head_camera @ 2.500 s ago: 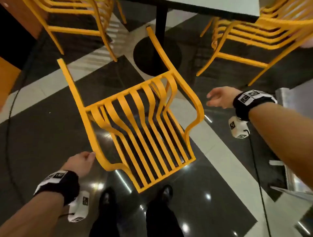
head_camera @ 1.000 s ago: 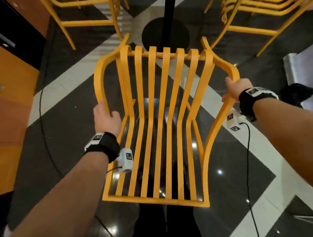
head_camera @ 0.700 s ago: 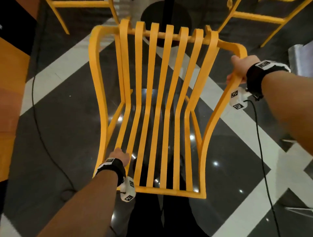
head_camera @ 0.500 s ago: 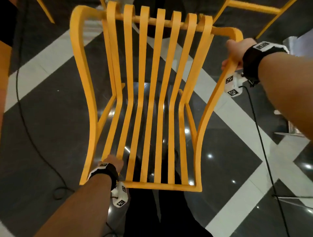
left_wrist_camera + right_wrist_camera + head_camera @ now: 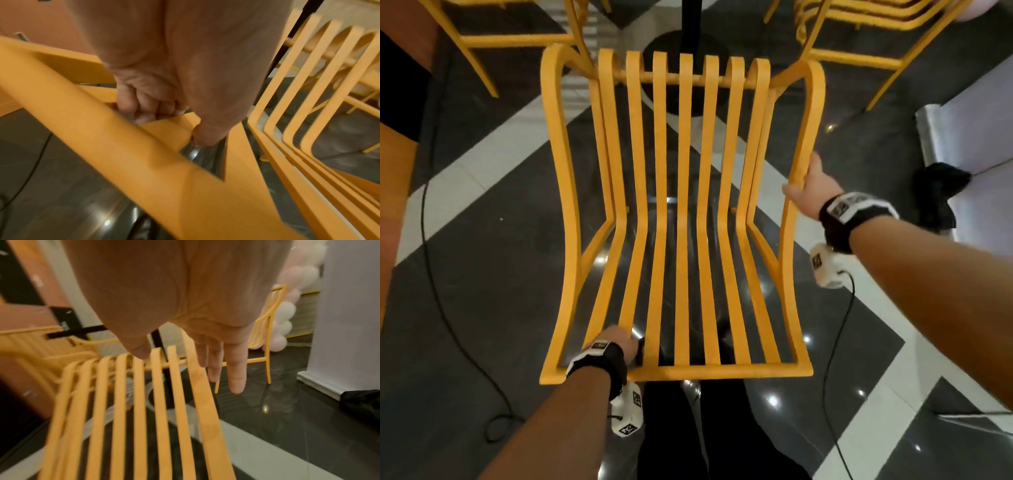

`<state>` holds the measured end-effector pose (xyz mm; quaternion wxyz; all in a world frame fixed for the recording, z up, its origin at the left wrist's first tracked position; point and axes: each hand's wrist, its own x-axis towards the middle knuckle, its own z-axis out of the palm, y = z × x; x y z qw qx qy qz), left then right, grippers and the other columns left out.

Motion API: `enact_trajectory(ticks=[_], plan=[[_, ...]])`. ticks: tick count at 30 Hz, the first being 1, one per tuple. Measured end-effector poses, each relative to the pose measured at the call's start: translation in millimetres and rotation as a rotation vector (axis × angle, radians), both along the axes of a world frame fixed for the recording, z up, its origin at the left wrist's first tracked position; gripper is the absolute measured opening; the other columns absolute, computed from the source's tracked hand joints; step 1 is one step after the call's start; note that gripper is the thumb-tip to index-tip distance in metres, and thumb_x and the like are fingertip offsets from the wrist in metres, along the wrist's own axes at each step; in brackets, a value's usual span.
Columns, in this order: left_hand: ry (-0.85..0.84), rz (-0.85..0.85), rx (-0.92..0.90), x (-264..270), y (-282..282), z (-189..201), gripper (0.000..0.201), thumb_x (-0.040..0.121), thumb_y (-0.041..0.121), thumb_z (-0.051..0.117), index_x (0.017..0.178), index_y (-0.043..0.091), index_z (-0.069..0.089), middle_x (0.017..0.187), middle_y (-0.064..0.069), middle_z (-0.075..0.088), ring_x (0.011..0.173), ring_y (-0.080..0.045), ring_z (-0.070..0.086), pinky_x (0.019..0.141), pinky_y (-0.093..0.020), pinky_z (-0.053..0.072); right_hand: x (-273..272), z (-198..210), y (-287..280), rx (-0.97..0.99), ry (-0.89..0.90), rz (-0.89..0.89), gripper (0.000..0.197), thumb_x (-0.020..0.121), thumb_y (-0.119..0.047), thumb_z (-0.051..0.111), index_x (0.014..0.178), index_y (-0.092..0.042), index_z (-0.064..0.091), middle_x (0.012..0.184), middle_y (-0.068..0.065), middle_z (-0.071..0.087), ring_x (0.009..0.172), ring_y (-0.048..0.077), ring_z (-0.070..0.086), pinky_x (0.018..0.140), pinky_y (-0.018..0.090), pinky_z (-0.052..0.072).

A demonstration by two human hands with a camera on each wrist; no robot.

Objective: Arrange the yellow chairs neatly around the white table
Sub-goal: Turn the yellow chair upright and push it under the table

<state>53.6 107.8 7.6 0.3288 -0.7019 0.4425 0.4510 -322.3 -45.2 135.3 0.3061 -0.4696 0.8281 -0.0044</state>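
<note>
L hand (image 5: 619, 344) clenched round yellow chair (image 5: 685, 219) slat — R hand (image 5: 813, 186) flat, fingers straight.

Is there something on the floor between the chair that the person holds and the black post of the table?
Nothing visible stands in the way. The chair, gripped by the left hand and touched by the right hand, faces the table post directly. Two other yellow chairs stand to each side, leaving the gap open.

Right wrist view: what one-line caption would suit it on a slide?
Right hand, fingers straight, at the outer rail of a slatted yellow chair.
</note>
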Motion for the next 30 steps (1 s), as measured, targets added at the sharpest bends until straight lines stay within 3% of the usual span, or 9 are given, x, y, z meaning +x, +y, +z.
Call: enact_trajectory(ticks=[3, 6, 9, 14, 16, 19, 22, 24, 30], plan=[[-0.006, -0.096, -0.035, -10.3, -26.3, 29.1, 0.029, 0.092, 0.03, 0.046, 0.103, 0.01, 0.063, 0.101, -0.008, 0.065, 0.103, -0.031, 0.062, 0.08, -0.04, 0.047, 27.0, -3.8, 78.3, 0.252, -0.098, 0.254, 0.079, 0.087, -0.054, 0.051, 0.15, -0.032, 0.009, 0.147, 0.011, 0.046, 0.119, 0.031, 0.057, 0.095, 0.043, 0.049], [0.002, -0.278, -0.096, -17.6, -57.0, 68.0, 0.037, 0.094, 0.024, 0.037, 0.11, 0.011, 0.068, 0.12, -0.008, 0.065, 0.112, -0.03, 0.061, 0.086, -0.038, 0.047, 46.3, -3.1, 139.7, 0.54, -0.041, 0.466, 0.095, 0.067, -0.087, 0.029, 0.148, -0.04, 0.015, 0.157, 0.001, 0.029, 0.136, 0.029, 0.04, 0.113, 0.054, 0.029], [0.049, -0.311, -0.207, -19.3, -89.8, 96.6, 0.029, 0.091, 0.024, 0.04, 0.083, 0.014, 0.066, 0.094, -0.007, 0.067, 0.095, -0.028, 0.065, 0.086, -0.038, 0.051, 56.5, 11.0, 162.4, 0.429, 0.166, 0.587, 0.101, 0.055, -0.091, -0.004, 0.145, -0.047, 0.014, 0.16, -0.005, 0.02, 0.137, 0.032, 0.035, 0.109, 0.067, 0.01], [0.145, -0.328, -0.478, -4.5, -117.6, 144.2, 0.042, 0.098, 0.035, 0.03, 0.131, 0.024, 0.053, 0.129, -0.002, 0.06, 0.121, -0.026, 0.055, 0.108, -0.052, 0.025, 56.2, 30.3, 122.0, 0.233, 0.248, 0.563, 0.102, 0.049, -0.079, -0.02, 0.136, -0.05, 0.025, 0.146, -0.01, 0.041, 0.126, 0.03, 0.045, 0.105, 0.065, 0.02], [0.193, -0.349, -0.665, 13.7, -121.8, 152.0, 0.046, 0.097, 0.048, 0.028, 0.136, 0.034, 0.049, 0.137, 0.004, 0.056, 0.127, -0.021, 0.05, 0.109, -0.052, 0.024, 54.5, 36.6, 100.5, 0.206, 0.277, 0.546, 0.11, 0.044, -0.08, -0.025, 0.135, -0.049, 0.028, 0.144, -0.01, 0.045, 0.127, 0.029, 0.045, 0.105, 0.066, 0.021], [0.152, -0.458, -0.766, 38.5, -137.3, 161.6, 0.054, 0.093, 0.062, 0.024, 0.136, 0.039, 0.047, 0.144, 0.01, 0.049, 0.137, -0.019, 0.038, 0.116, -0.055, 0.016, 53.9, 49.0, 66.2, 0.153, 0.287, 0.511, 0.109, 0.047, -0.08, -0.02, 0.136, -0.046, 0.032, 0.14, -0.007, 0.05, 0.127, 0.029, 0.046, 0.106, 0.066, 0.021], [0.098, -0.492, -0.773, 40.4, -165.9, 171.6, 0.049, 0.095, 0.059, 0.028, 0.14, 0.043, 0.039, 0.147, 0.009, 0.044, 0.142, -0.021, 0.031, 0.117, -0.062, 0.002, 53.7, 66.2, 32.6, 0.18, 0.266, 0.472, 0.072, 0.078, -0.076, 0.007, 0.137, -0.045, 0.033, 0.141, -0.005, 0.049, 0.131, 0.03, 0.043, 0.107, 0.066, 0.023], [0.08, -0.477, -0.774, 31.7, -192.4, 180.8, 0.043, 0.097, 0.053, 0.028, 0.138, 0.044, 0.039, 0.145, 0.009, 0.045, 0.142, -0.022, 0.032, 0.115, -0.066, 0.001, 49.8, 68.1, 12.6, 0.156, 0.253, 0.46, 0.057, 0.086, -0.071, 0.021, 0.134, -0.045, 0.037, 0.14, -0.005, 0.05, 0.131, 0.031, 0.042, 0.106, 0.067, 0.022], [0.045, -0.405, -0.783, 11.5, -266.3, 191.4, 0.038, 0.098, 0.05, 0.029, 0.133, 0.043, 0.045, 0.144, 0.009, 0.047, 0.142, -0.025, 0.03, 0.114, -0.068, -0.001, 32.1, 74.4, -50.4, 0.036, 0.235, 0.495, 0.068, 0.077, -0.075, 0.003, 0.115, -0.039, 0.046, 0.119, -0.008, 0.059, 0.12, 0.027, 0.051, 0.104, 0.064, 0.028]])
